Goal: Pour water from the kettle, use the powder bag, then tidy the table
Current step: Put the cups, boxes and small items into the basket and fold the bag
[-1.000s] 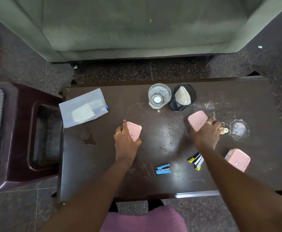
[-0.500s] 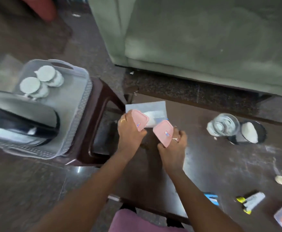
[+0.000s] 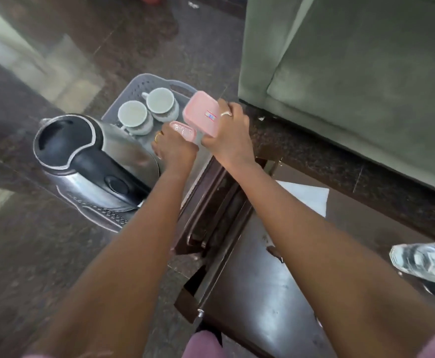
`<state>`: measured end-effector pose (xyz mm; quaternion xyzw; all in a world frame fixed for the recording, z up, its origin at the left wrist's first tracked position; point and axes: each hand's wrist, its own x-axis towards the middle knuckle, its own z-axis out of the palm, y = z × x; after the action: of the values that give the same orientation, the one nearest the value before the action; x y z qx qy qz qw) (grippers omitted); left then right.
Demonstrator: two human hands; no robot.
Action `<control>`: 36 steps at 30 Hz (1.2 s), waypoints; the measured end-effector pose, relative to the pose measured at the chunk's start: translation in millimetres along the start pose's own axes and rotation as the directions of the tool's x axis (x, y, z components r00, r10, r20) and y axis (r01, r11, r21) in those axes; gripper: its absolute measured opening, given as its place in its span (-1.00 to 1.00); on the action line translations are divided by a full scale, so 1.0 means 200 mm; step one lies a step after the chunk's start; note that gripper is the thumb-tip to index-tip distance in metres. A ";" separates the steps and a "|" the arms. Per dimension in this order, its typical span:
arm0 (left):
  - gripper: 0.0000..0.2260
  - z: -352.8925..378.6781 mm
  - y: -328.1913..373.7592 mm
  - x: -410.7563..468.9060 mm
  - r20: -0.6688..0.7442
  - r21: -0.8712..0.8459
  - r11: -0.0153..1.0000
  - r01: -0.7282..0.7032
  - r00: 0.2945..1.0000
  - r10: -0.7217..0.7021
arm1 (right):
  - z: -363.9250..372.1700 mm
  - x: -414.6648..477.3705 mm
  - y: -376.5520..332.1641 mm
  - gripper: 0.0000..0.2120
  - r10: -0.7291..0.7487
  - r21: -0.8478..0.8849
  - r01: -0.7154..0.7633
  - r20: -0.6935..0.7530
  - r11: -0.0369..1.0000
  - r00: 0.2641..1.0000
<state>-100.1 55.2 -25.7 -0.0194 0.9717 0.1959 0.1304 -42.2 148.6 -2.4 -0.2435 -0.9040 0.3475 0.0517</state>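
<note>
The steel kettle [image 3: 82, 156] sits in the grey perforated tray [image 3: 144, 82], just left of the left hand [image 3: 175, 148], which grips a pink box [image 3: 183, 130]. Close beside it, the right hand [image 3: 226, 135] grips a tilted labelled pink box [image 3: 202, 113] over the tray. Two white cups [image 3: 146, 109] stand just beyond the left hand. The powder bag [image 3: 306, 196] lies on the dark table [image 3: 263, 293], right of the right forearm.

readable text: none | mark: small red-and-blue sticker [image 3: 210, 115] | stands on: lid of the pink plastic box [image 3: 198, 109] turned toward the camera | legibility: print too small and blurred to make out any letters or numbers
</note>
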 end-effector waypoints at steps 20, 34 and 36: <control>-0.59 0.14 -0.08 0.28 -0.084 0.164 0.963 0.213 0.976 -0.201 | 0.35 0.21 0.00 -0.70 -0.124 -0.583 0.117 0.028 0.804 0.992; -0.62 0.14 -0.08 0.22 -0.006 0.272 0.962 0.019 1.000 -0.018 | 0.24 -0.07 0.10 -0.63 -0.223 -0.370 0.173 -0.096 0.913 0.970; -0.61 0.14 -0.07 0.21 -0.013 0.273 0.961 0.031 0.999 -0.029 | 0.22 -0.17 0.17 -0.66 -0.213 -0.350 0.154 -0.136 0.924 0.968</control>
<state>-132.2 53.7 -67.0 -0.0169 0.9896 0.0579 0.1305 -9.0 127.9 -54.6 -0.1917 -0.9611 0.1593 0.1192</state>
